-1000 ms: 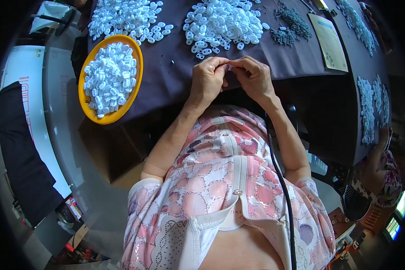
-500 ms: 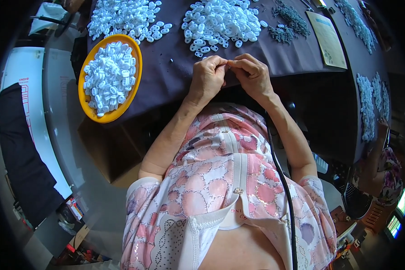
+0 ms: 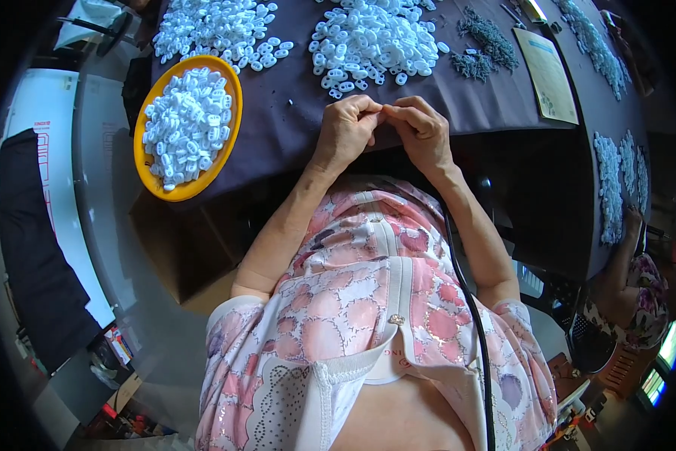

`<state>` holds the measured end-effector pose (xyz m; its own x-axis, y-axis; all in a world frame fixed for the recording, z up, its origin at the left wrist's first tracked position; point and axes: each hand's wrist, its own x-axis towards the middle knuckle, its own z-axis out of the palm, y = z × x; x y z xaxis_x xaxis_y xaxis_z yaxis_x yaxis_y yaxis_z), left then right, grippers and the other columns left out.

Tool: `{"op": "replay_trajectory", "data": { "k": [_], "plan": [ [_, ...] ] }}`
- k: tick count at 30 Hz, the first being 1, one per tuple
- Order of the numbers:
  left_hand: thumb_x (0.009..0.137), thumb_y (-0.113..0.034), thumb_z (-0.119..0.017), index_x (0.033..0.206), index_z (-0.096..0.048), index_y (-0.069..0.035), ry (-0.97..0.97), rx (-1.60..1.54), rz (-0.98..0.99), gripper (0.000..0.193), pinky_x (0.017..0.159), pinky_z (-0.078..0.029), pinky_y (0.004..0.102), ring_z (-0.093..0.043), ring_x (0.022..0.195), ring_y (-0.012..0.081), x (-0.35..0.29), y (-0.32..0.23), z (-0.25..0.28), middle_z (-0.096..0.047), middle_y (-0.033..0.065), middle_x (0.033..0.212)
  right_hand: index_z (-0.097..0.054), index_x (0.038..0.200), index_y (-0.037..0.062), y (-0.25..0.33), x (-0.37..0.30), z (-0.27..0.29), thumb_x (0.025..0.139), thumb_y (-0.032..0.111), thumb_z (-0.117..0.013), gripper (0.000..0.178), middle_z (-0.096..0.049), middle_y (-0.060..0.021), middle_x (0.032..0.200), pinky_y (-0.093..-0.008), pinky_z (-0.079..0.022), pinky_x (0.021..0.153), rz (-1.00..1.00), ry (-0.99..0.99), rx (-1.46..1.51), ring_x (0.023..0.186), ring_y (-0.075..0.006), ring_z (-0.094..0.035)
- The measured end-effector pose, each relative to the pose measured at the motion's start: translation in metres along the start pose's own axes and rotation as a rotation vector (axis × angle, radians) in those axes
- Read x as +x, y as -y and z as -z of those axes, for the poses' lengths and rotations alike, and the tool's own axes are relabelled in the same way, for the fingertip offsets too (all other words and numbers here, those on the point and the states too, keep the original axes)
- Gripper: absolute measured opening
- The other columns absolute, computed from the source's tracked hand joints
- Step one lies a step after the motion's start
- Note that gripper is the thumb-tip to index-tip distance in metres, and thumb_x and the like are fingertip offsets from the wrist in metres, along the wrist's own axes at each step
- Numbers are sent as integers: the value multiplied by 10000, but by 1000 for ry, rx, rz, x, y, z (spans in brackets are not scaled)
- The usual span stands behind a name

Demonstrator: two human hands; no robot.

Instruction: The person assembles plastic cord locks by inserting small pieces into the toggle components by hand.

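Observation:
My left hand and my right hand meet fingertip to fingertip at the near edge of the dark tablecloth. Both are closed in a pinch, and whatever lies between the fingers is too small or hidden to make out. Just beyond them spreads a heap of small white oval plastic pieces with holes. Left of my hands, an orange oval basin is filled with similar white pieces. To the right of the heap lies a pile of small grey parts.
Another pile of white pieces lies at the far left. A tan paper envelope rests at the right table edge. More white pieces lie on the right, where another person's arm reaches in. An open cardboard box stands below the table.
My hands stay pinched together, with the right fingers shifted slightly. The whole view has moved a little; the piles and basin look unchanged.

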<state>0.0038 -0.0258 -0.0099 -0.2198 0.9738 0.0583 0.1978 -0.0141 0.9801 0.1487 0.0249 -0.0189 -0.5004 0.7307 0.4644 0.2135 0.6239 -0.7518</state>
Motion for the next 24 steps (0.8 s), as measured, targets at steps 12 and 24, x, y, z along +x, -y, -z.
{"op": "replay_trajectory", "data": {
  "k": [12, 24],
  "plan": [
    [796, 8, -600, 757, -608, -6, -3, 198, -209, 42, 402, -361, 204, -469, 445, 36, 0, 12, -2, -548, 3, 602, -639, 850, 51, -2, -3, -1, 709, -34, -632, 164, -584, -78, 794, -307, -475, 589, 87, -43, -78, 708, -244, -588],
    [817, -26, -583, 804, -613, -11, 68, 196, -138, 36, 404, -387, 222, -495, 458, 62, 5, 10, 0, -561, 6, 638, -646, 853, 48, -8, -2, 0, 722, -16, -624, 148, -595, -78, 799, -295, -486, 603, 93, -28, -121, 715, -241, -592]
  ]
}}
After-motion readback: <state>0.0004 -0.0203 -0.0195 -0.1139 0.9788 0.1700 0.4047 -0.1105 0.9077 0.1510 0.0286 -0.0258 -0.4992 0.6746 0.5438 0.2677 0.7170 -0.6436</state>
